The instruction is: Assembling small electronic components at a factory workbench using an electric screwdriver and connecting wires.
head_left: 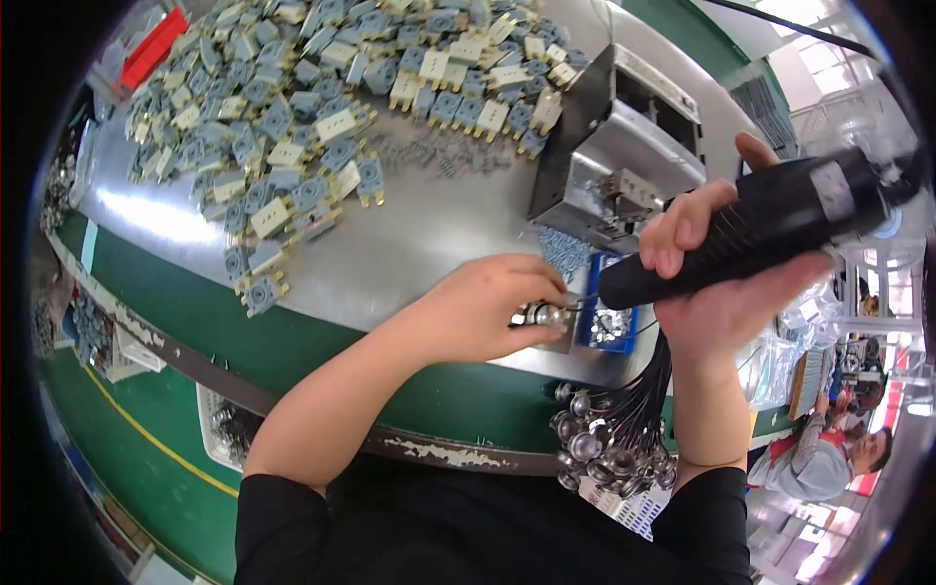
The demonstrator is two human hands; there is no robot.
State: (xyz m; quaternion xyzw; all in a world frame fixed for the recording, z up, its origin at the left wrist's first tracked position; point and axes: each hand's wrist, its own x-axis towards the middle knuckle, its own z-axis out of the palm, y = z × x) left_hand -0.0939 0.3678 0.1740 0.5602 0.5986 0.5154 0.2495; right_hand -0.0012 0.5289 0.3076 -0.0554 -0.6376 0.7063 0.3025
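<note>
Both forearms are bare from the elbows down. Short black sleeves (283,526) end near the elbows. The left hand (483,312) and right hand (717,278) wear no gloves, rings or watch.

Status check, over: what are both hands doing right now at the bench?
Left hand pinching small metal part on the bench. Right hand gripping black power screwdriver, tip at the part. Blue screw tray just beside; nothing blocking.
</note>
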